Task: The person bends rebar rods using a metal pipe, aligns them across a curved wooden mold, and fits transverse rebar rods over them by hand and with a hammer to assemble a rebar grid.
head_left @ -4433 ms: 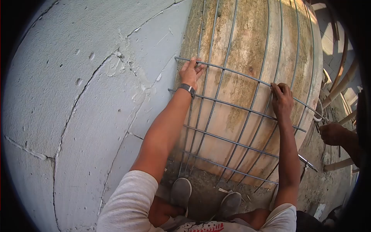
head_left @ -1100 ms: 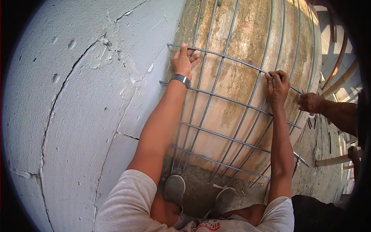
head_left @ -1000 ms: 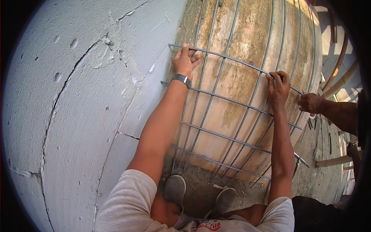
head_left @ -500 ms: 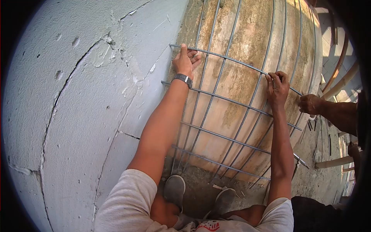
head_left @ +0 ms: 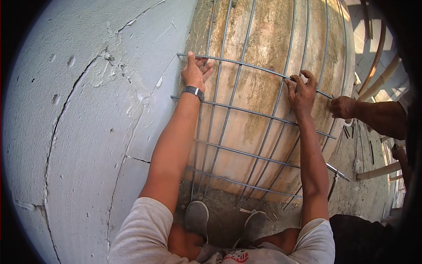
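Observation:
A grid of ribbed steel rebar stands against a curved, stained board (head_left: pixel 268 39). My left hand (head_left: pixel 194 75), a dark band at its wrist, grips the top horizontal rebar (head_left: pixel 259 67) near its left end, thumb over the bar and fingers below it. Farther right along the same bar, my right hand (head_left: pixel 302 94) pinches it close to a crossing with an upright rebar (head_left: pixel 272 110); its other fingers are bent and raised. Lower down, a second horizontal rebar (head_left: pixel 246 109) crosses the uprights, passing near both forearms.
A co-worker's hand (head_left: pixel 345 108) is at the top bar's right end. On the left rises a cracked grey wall (head_left: pixel 88 132). My shoes (head_left: pixel 196 215) stand on the dusty floor below the grid. Curved poles (head_left: pixel 378 174) and loose rods lie at right.
The view has shifted, so the grid and both hands appear farther left. My left hand keeps its place on the bar. My right hand's fingers have lifted and spread somewhat.

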Available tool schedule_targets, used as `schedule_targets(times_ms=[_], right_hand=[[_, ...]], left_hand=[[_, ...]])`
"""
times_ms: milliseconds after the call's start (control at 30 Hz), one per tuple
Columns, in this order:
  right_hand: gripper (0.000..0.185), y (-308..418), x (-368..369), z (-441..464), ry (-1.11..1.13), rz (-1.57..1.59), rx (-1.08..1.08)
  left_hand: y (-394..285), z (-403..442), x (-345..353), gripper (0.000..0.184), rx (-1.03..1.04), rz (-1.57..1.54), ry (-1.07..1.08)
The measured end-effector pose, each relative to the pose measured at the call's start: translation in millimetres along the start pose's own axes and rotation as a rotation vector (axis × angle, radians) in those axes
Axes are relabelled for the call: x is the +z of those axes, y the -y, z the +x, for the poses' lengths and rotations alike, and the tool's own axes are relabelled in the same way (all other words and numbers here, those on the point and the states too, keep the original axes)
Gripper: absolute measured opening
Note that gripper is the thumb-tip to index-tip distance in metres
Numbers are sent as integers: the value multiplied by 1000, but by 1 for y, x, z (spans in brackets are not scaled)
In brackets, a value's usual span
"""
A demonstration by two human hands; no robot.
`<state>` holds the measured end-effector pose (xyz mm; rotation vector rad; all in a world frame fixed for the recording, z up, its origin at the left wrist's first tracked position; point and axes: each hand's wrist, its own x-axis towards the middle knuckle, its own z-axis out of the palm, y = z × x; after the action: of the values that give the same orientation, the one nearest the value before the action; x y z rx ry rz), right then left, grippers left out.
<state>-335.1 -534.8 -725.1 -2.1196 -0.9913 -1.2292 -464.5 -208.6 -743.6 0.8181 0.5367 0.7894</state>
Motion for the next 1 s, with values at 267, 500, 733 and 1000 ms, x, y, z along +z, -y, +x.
schedule_targets(times_ms=[267, 500, 733, 1000], right_hand=[[19, 0, 3, -2, 24, -44, 19], [18, -3, 6, -4, 39, -13, 50], [20, -3, 7, -4, 44, -27, 28], [22, -1, 4, -2, 68, -51, 77]], left_hand=[[0, 2, -4, 63, 0, 28, 23], [-1, 1, -4, 64, -7, 31, 46], [1, 4, -5, 63, -5, 11, 27], [4, 8, -7, 65, -6, 8, 24]])
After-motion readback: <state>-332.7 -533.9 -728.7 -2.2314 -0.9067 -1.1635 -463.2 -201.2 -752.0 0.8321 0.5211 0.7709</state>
